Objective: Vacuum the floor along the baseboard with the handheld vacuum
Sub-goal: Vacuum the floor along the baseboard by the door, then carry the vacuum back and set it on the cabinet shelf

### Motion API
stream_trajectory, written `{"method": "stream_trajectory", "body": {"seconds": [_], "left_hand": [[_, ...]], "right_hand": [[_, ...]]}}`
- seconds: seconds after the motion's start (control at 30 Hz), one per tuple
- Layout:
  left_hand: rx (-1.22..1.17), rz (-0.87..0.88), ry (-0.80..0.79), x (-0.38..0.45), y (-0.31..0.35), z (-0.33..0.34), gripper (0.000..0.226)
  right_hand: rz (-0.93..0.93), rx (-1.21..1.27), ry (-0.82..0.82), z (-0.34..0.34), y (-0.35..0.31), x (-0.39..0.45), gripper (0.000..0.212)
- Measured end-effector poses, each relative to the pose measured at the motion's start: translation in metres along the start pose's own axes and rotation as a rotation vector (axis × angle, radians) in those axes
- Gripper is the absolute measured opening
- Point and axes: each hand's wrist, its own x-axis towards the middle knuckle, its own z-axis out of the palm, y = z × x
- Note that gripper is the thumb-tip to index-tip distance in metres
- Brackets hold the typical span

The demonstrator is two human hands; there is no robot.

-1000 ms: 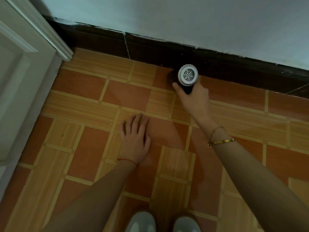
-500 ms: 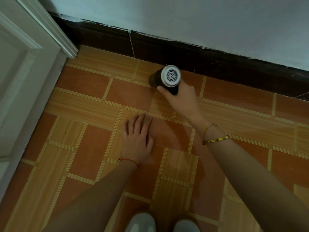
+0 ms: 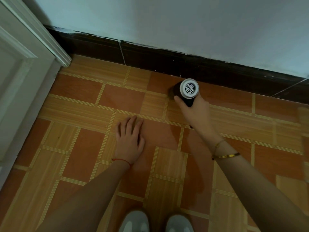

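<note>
- The handheld vacuum [image 3: 187, 91] is now sitting close against the baseboard [image 3: 167, 61], to the right of its vertical joint; half a second ago it was working further left, near that joint, and a second ago it was about where it is now.
- This back-and-forth is indicating repeated passes over one short stretch; judged from that, the strip toward the door frame [image 3: 50, 39] and the strip further right are probably still needing coverage.
- The right hand [image 3: 194, 108] is gripping the dark body of the vacuum from behind, fingers curled round it, nozzle end pointing down and left onto the floor [image 3: 75, 101]; the contact point itself is hidden by the body.
- The left hand [image 3: 129, 139] is resting flat on the floor, fingers straight and together, holding nothing, bracing as before.
- The vacuum is presenting a round white rear cap with a web-pattern grille, on a cylindrical dark housing.
- The floor is showing glossy tiles in a red and wood-grain block pattern with ribbed pale strips.
- The baseboard is appearing dark and glossy, with chipped paint along its top edge under the pale wall [image 3: 184, 22].
</note>
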Motion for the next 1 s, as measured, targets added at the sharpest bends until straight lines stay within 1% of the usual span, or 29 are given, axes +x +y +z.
{"method": "stream_trajectory", "body": {"seconds": [0.07,0.13,0.23,0.33,0.47,0.53,0.63,0.77,0.87,1.0], "left_hand": [[0.008,-0.001,-0.005,0.000,0.000,-0.001,0.052],[0.013,-0.008,-0.016,-0.001,0.001,-0.003,0.052],[0.004,-0.015,-0.025,-0.001,0.003,-0.005,0.051],[-0.042,-0.029,-0.018,0.001,0.006,-0.011,0.049],[-0.257,-0.056,0.024,0.010,0.016,-0.028,0.037],[-0.374,-0.043,0.021,0.015,0.022,-0.037,0.033],[-0.554,-0.069,-0.017,0.015,0.028,-0.052,0.028],[-0.474,0.048,0.019,0.006,0.030,-0.064,0.027],[-0.415,0.054,0.020,0.002,0.029,-0.069,0.031],[-0.342,0.071,0.011,-0.001,0.025,-0.073,0.029]], "right_hand": [[0.094,0.097,-0.072,-0.006,0.000,-0.010,0.048],[0.258,0.298,-0.150,-0.012,0.001,-0.021,0.035],[0.507,0.608,-0.246,-0.020,0.003,-0.034,0.036],[0.617,0.819,-0.340,-0.026,0.007,-0.041,0.040],[0.598,1.027,-0.426,-0.032,0.001,-0.048,0.043],[0.576,1.068,-0.474,-0.032,-0.005,-0.052,0.045],[0.520,1.098,-0.545,-0.030,-0.014,-0.060,0.046],[0.463,1.158,-0.603,-0.027,-0.019,-0.074,0.046],[0.452,1.187,-0.616,-0.024,-0.020,-0.083,0.046],[0.462,1.218,-0.630,-0.024,-0.020,-0.090,0.045]]}}
